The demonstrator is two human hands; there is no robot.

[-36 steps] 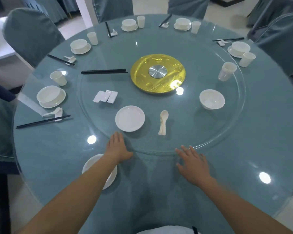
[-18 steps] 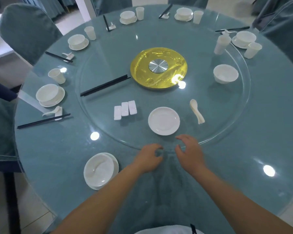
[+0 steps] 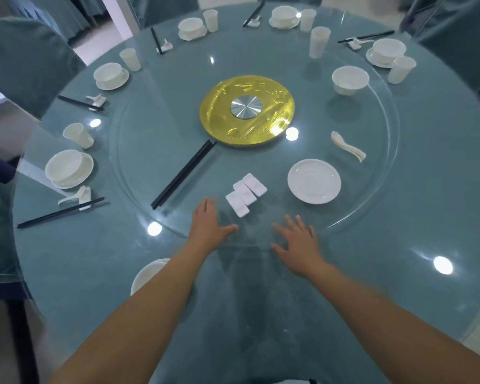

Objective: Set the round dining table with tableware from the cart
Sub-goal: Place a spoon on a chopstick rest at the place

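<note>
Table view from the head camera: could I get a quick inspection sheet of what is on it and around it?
Surface: round table under blue cloth and glass, with a glass turntable on a gold hub.
Job's things: on the turntable lie a plate, three white rests, black chopsticks, a spoon, a bowl and a cup; laid place settings ring the far rim.
Clutter: nothing seen.
Hands: left hand and right hand lie flat at the turntable's near edge, fingers spread, holding nothing.
Cables: nothing seen.
Surroundings: covered chairs.
</note>
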